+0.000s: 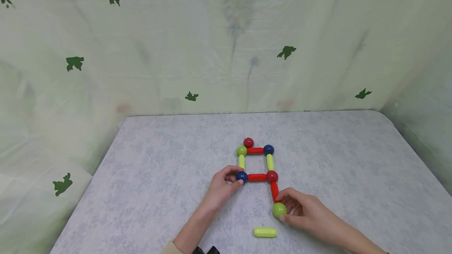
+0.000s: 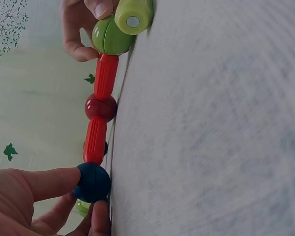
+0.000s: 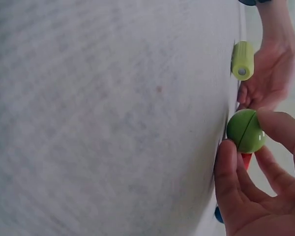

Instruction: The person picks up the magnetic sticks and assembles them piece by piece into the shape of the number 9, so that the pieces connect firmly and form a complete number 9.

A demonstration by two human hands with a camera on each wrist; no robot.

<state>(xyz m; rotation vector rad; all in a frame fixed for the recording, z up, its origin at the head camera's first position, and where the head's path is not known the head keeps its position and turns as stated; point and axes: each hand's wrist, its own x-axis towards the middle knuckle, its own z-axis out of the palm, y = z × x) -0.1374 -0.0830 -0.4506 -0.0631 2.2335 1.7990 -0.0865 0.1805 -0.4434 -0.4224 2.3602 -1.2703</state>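
A square of red and yellow-green magnetic rods joined by balls lies on the table. My left hand (image 1: 223, 185) pinches the blue ball (image 1: 241, 177) at its near left corner between thumb and fingers. From the dark red ball (image 1: 272, 176) at the near right corner, a red rod (image 1: 274, 192) runs toward me to a green ball (image 1: 279, 210). My right hand (image 1: 305, 211) grips that green ball, thumb on the near side and fingers beyond. In the right wrist view the green ball (image 3: 246, 131) sits between thumb and fingertips, low by the tabletop.
A loose yellow-green rod (image 1: 265, 232) lies in front of the square, its metal end visible in the left wrist view. A second dark red ball (image 1: 248, 142) sits behind the far left green ball (image 1: 241, 151). A leaf-printed cloth (image 1: 159, 62) hangs behind the table (image 1: 159, 160).
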